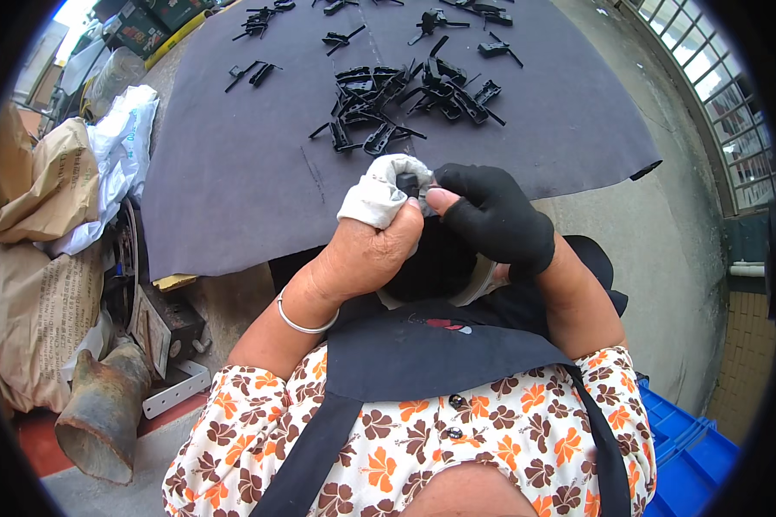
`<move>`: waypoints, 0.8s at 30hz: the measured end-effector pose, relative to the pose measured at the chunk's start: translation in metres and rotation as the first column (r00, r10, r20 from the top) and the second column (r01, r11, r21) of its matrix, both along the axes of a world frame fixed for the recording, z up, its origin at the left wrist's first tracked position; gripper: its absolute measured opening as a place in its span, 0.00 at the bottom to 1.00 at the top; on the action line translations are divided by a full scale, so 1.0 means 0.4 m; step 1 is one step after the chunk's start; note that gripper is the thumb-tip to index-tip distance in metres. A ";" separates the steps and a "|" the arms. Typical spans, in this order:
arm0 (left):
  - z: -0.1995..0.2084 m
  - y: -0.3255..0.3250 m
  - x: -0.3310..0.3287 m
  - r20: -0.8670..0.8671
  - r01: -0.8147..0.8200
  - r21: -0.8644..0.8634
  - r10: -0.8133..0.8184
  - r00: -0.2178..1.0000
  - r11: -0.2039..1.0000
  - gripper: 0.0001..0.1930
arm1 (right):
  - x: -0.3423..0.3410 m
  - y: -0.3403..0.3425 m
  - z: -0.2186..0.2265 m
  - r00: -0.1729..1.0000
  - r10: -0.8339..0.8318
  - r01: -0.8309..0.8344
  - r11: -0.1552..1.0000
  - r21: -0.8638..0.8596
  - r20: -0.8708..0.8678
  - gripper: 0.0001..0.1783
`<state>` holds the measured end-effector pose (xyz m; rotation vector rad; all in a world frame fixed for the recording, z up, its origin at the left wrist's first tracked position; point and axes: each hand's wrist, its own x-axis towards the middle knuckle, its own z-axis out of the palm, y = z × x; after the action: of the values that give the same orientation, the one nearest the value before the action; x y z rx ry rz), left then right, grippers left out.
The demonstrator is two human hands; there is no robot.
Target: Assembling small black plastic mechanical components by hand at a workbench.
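My left hand (pixel 375 211), with white cloth wrapped round its fingers, is closed on a small black plastic part (pixel 408 183). Its thumb presses the part from the near side. Close against it on the right is my right hand (pixel 496 215) in a black glove with a bare thumb tip. Thumb and fingers pinch together at the part's right edge; what they grip is too small to make out. Both hands are over my lap, just off the table's near edge. Beyond them lies a pile of black plastic parts (pixel 375 95) with thin arms sticking out.
A grey cloth-covered table (pixel 233 181) spreads ahead, with more black parts (pixel 440 24) scattered toward its far side. On the left stand brown paper sacks (pixel 39 302), a white plastic bag (pixel 121 146) and a rusty pipe (pixel 108 405). A blue crate (pixel 690 448) is at lower right.
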<state>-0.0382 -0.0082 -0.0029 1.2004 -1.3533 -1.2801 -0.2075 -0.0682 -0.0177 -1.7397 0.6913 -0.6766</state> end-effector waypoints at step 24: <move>-0.017 -0.002 -0.008 0.205 -0.043 -0.169 0.077 0.976 0.985 0.11 | 0.019 0.008 -0.021 0.997 -0.070 0.068 0.993 -0.100 -0.019 0.09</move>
<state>-0.0412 -0.0092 -0.0098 1.2789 -1.5314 -0.9987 -0.1997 -0.0650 -0.0260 -1.8236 0.7471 -0.7509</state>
